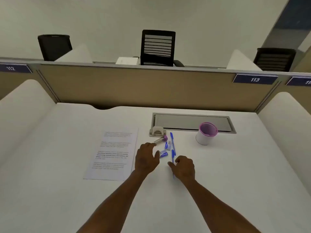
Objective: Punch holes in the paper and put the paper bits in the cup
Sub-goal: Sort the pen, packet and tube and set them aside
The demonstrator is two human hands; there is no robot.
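Note:
A printed sheet of paper [114, 153] lies flat on the white desk, left of centre. Beyond its top right corner stands a small pale hole punch [157, 131]. A white cup with a purple rim [206, 133] stands upright to the right. My left hand [146, 158] hovers palm down just right of the paper, fingers apart and holding nothing. My right hand [184, 167] is beside it with fingers loosely curled, over the lower end of a blue pen [172, 154]; I cannot tell whether it grips the pen.
Between the hands and the punch lie a second blue pen [172, 140], two small blue-and-white erasers [163, 154], and a clear tube with a purple cap [160, 139]. A grey cable tray lid [191, 122] is set in the desk behind. Beige partition walls enclose the desk.

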